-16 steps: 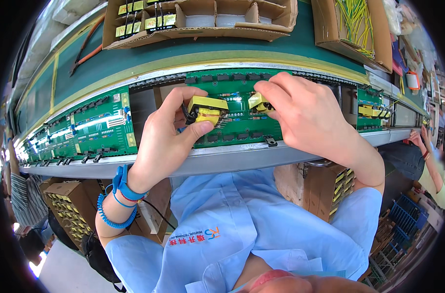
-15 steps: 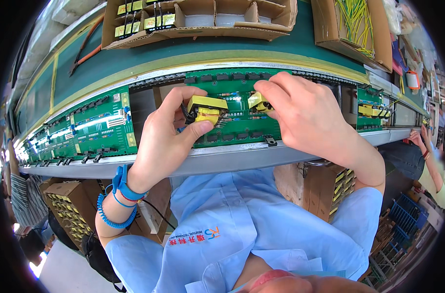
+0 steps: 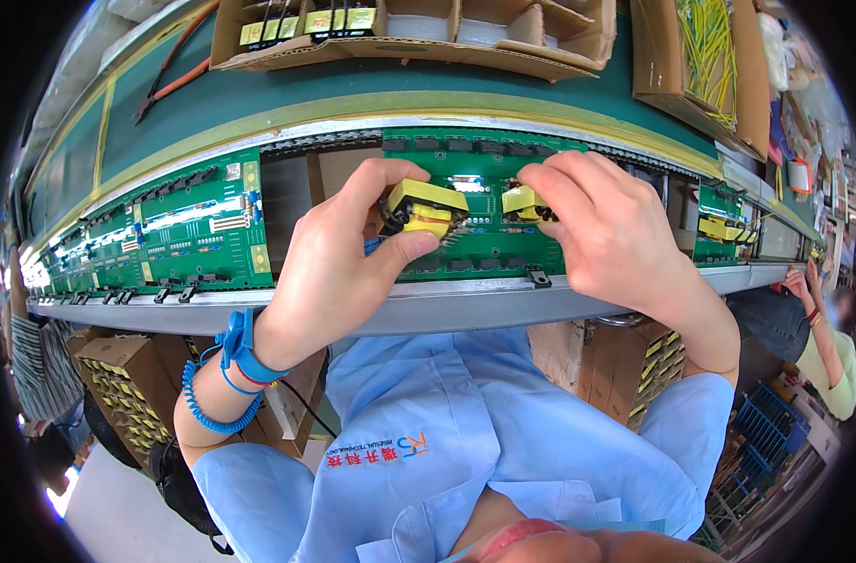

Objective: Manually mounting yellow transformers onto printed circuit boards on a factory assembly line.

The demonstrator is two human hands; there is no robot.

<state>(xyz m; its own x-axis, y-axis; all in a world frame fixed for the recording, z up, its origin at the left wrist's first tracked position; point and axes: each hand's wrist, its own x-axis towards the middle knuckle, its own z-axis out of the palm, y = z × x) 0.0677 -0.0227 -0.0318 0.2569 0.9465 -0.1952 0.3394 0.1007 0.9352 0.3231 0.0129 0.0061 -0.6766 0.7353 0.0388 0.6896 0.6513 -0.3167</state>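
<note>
My left hand (image 3: 339, 267) pinches a yellow transformer (image 3: 421, 208) with metal pins, held just above a green circuit board (image 3: 480, 251) on the conveyor rail. A blue coiled wrist strap (image 3: 223, 380) circles that wrist. My right hand (image 3: 602, 230) presses a second yellow transformer (image 3: 523, 201) down against the same board with its fingertips. The two hands are close together over the board's middle.
More green boards sit on the line to the left (image 3: 189, 225) and right (image 3: 724, 230). Behind the green belt (image 3: 353, 94) stand cardboard boxes of yellow parts (image 3: 306, 23) and yellow-green wires (image 3: 705, 52). Boxes (image 3: 118, 375) sit under the rail. Another person (image 3: 822, 347) sits at right.
</note>
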